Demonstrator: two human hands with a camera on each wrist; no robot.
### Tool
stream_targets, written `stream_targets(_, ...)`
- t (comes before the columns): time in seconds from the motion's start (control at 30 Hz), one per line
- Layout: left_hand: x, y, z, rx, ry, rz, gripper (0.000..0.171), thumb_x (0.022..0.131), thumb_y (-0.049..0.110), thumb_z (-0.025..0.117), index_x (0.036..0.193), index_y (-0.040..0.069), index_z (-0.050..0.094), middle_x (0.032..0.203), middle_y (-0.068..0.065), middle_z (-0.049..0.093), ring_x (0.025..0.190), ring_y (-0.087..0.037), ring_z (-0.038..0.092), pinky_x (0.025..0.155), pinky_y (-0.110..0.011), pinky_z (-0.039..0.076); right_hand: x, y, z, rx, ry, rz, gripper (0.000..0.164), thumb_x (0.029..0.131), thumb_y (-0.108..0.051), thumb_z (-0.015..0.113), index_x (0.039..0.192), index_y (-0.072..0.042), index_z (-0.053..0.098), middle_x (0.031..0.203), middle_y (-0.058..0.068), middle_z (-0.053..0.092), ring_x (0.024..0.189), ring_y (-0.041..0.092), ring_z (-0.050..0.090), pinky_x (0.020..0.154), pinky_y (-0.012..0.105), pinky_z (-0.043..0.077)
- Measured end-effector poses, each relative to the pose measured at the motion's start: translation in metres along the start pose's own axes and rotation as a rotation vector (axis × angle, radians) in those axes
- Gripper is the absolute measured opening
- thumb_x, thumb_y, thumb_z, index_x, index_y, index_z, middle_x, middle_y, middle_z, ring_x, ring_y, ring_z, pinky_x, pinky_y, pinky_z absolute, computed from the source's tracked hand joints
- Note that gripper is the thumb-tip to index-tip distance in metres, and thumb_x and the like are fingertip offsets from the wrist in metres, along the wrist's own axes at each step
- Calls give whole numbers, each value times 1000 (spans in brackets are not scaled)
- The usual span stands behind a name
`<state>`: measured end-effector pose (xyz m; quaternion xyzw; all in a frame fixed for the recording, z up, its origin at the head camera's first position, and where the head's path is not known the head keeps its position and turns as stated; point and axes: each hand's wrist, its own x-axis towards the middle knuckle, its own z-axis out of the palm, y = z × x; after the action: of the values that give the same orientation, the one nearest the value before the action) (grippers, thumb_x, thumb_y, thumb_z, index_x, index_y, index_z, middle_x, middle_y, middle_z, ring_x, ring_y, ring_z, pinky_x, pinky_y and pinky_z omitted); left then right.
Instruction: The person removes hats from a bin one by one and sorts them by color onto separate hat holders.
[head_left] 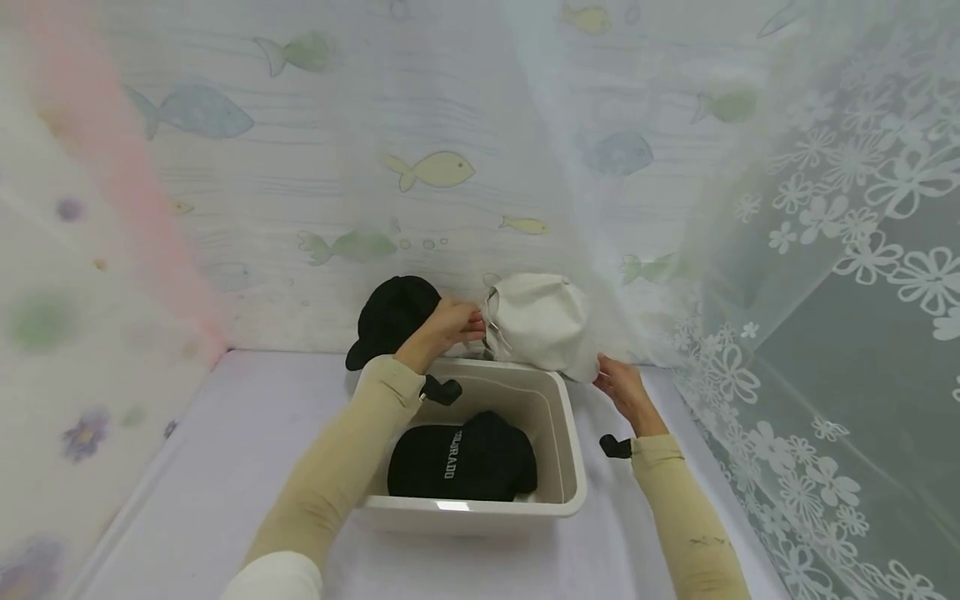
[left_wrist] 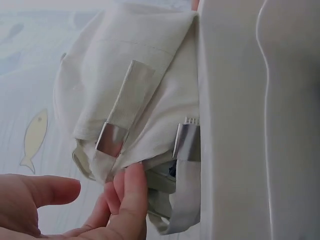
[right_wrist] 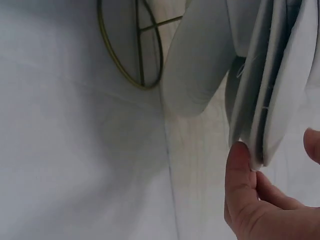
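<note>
A white cap [head_left: 540, 321] is raised behind the beige bin [head_left: 573, 450], its strap side toward my left hand [head_left: 447, 323] and its brim toward my right hand [head_left: 621, 385]. In the left wrist view, my left fingertips touch the cap's edge beside the metal-buckled strap [left_wrist: 112, 137], while the thumb stands apart. My right fingers touch the tip of the pale brim [right_wrist: 245, 120] in the right wrist view; the thumb there is also away from the fabric. Inside the bin lies a black cap [head_left: 487, 458] with white lettering across it.
Another black cap [head_left: 397, 312] is left of the white one, partly behind my left forearm. A brass-coloured wire ring [right_wrist: 145, 82] shows in the right wrist view. Fish-printed curtain [head_left: 442, 171] hangs behind, and flowered sheer fabric [head_left: 802, 467] borders the white table [head_left: 277, 408] on the right.
</note>
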<state>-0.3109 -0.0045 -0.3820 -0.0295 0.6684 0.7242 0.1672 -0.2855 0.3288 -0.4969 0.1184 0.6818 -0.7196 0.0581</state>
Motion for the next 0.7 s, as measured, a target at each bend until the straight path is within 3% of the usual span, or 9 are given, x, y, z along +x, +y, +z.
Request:
stream_targets(0.07,1,-1,3,-8,15,-11,41,106,9,48,141,-13,45,108,-15,54,92,-22,60,102,-37,55,0,1,-1,-11,-15,-8,64,109,-25,46,156,12,22,162,27,23,138,28,44,105,21,48)
stream_targets(0.2,2,-2,8,6,22,-9,41,105,12,55,137,-13,49,97,-10,54,81,-15,58,86,-25,59,3,2,-2,-27,-15,-35,69,107,-26,52,157,11,20,163,27,23,147,34,33,115,29,41)
stream_targets(0.3,2,-3,12,44,16,8,40,104,15,59,133,-12,55,91,-7,55,76,-13,56,72,-20,56,4,3,-4,-64,23,-59,71,106,-25,56,156,10,22,160,29,28,146,36,36,115,32,42)
stream_targets(0.37,3,-5,14,70,16,17,40,103,15,61,132,-11,57,89,-6,56,74,-13,56,68,-18,54,3,3,-4,-116,50,-75,69,105,-25,57,155,11,26,157,32,33,143,37,41,108,28,48)
stream_targets(0.5,4,-7,15,108,40,19,42,102,13,60,138,-8,54,96,-7,56,78,-14,57,70,-18,55,0,0,-5,-210,59,-97,60,106,-23,54,151,13,34,153,33,39,135,39,49,96,22,55)
stream_targets(0.7,0,-5,14,133,99,59,42,102,15,58,138,-7,56,102,-10,58,81,-16,58,83,-26,59,1,-9,-8,-196,-16,-51,62,109,-26,47,153,13,28,156,33,34,141,40,45,105,29,52)
